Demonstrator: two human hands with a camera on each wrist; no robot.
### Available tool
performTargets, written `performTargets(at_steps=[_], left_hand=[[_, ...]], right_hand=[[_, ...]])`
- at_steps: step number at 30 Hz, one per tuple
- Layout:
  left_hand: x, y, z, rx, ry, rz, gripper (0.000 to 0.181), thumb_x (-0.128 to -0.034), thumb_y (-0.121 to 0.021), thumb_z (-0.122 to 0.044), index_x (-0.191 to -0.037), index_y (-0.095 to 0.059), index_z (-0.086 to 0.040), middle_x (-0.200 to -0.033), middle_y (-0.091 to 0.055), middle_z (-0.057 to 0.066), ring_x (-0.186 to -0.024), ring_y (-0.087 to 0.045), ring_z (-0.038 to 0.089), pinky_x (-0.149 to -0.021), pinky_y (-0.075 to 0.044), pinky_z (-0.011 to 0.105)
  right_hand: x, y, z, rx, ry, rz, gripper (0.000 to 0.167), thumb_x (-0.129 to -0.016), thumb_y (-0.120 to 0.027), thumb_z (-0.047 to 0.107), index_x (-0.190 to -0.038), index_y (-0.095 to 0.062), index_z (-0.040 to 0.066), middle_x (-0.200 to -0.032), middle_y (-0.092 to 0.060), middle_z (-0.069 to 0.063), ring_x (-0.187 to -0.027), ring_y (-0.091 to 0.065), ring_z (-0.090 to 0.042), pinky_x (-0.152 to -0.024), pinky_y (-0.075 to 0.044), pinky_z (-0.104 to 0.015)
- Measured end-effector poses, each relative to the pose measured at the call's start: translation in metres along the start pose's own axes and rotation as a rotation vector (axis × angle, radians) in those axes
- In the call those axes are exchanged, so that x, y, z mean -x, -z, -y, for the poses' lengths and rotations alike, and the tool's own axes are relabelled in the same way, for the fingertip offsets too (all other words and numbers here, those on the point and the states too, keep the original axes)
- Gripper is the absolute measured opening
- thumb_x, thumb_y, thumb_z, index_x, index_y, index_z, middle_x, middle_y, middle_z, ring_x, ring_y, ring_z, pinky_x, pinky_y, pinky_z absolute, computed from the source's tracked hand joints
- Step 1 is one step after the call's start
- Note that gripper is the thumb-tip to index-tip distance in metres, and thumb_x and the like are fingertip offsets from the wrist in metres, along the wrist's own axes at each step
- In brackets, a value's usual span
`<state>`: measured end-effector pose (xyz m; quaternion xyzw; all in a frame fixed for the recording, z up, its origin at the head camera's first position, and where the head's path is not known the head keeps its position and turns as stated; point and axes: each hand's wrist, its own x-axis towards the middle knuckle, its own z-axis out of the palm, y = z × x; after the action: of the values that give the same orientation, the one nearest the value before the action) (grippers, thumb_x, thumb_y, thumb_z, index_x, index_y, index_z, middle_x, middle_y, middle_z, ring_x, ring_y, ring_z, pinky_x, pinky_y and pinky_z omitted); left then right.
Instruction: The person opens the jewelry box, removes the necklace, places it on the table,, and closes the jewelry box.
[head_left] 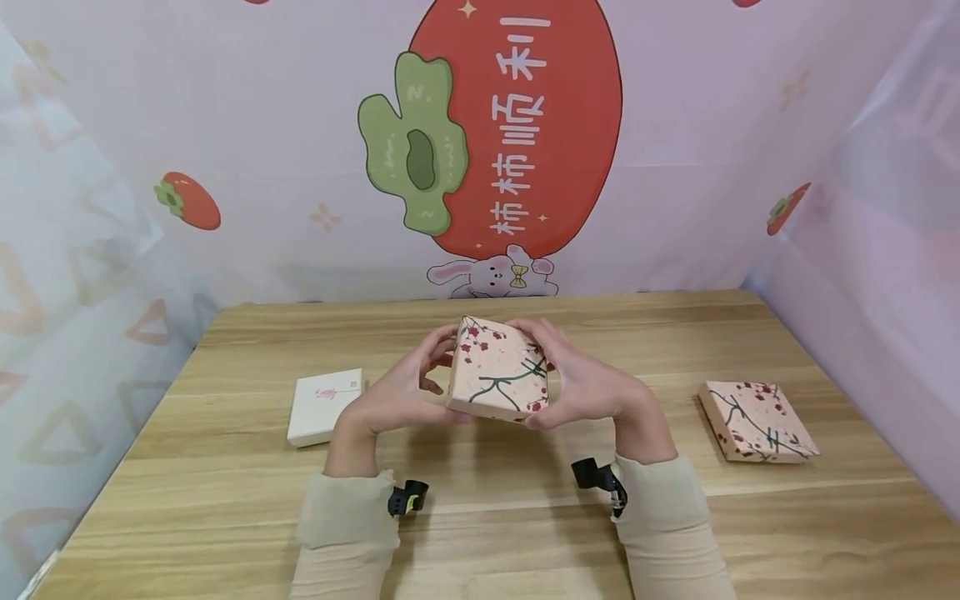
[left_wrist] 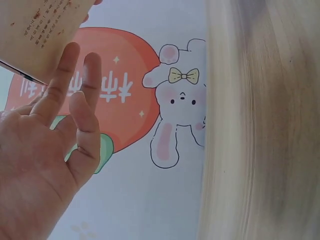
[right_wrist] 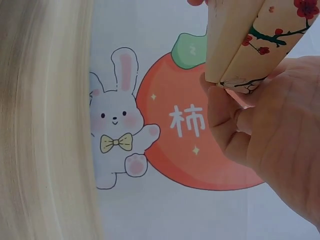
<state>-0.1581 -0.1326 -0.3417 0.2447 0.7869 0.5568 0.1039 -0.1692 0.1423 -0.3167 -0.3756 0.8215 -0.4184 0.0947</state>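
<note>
A cream box with red blossoms and green branches (head_left: 501, 367) is held tilted above the table between both hands. The left hand (head_left: 411, 385) grips its left side, thumb at the lower edge and fingers behind. On the right side, the right hand (head_left: 588, 379) grips it with thumb low and fingers at the upper corner. The left wrist view shows the box's underside (left_wrist: 42, 30) with small printed text, beside the left hand (left_wrist: 55, 135). In the right wrist view the right hand (right_wrist: 280, 125) pinches the box's corner, and a seam runs along the box's side (right_wrist: 270, 45).
A white box with a small pink flower (head_left: 324, 407) lies on the wooden table (head_left: 247, 500) at the left. Another blossom-patterned box (head_left: 759, 422) lies at the right. A printed backdrop (head_left: 285, 125) stands behind the table's far edge.
</note>
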Motion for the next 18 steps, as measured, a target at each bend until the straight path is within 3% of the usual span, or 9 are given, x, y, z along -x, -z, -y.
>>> performTargets(at_steps=[6, 14, 18], left_hand=[[-0.0018, -0.0015, 0.0007, 0.045, -0.019, 0.022, 0.098, -0.0699, -0.086, -0.012, -0.150, -0.030, -0.021, -0.148, -0.049, 0.005, -0.124, -0.046, 0.028, -0.086, -0.049, 0.044], [-0.0011, -0.0021, -0.0010, 0.087, 0.018, 0.113, 0.103, -0.0715, -0.081, -0.002, -0.152, -0.019, -0.020, -0.148, -0.048, 0.011, -0.120, -0.049, 0.029, -0.085, -0.048, 0.043], [-0.0002, -0.0014, -0.0015, 0.108, 0.016, 0.103, 0.105, -0.0716, -0.083, -0.004, -0.154, -0.019, -0.019, -0.148, -0.049, 0.011, -0.119, -0.051, 0.029, -0.084, -0.048, 0.041]], right_hand=[[0.0031, 0.0023, 0.0068, 0.028, 0.000, -0.021, 0.106, -0.063, -0.087, 0.022, -0.149, -0.026, 0.019, -0.143, -0.034, -0.002, -0.128, -0.034, -0.019, -0.101, -0.041, -0.044], [0.0014, 0.0006, 0.0081, 0.085, 0.020, 0.000, 0.105, -0.062, -0.086, 0.023, -0.149, -0.028, 0.016, -0.145, -0.036, -0.002, -0.129, -0.036, -0.019, -0.104, -0.040, -0.046], [0.0011, 0.0005, 0.0092, 0.065, 0.023, -0.001, 0.104, -0.063, -0.085, 0.025, -0.149, -0.028, 0.017, -0.145, -0.036, -0.002, -0.129, -0.036, -0.019, -0.103, -0.041, -0.047]])
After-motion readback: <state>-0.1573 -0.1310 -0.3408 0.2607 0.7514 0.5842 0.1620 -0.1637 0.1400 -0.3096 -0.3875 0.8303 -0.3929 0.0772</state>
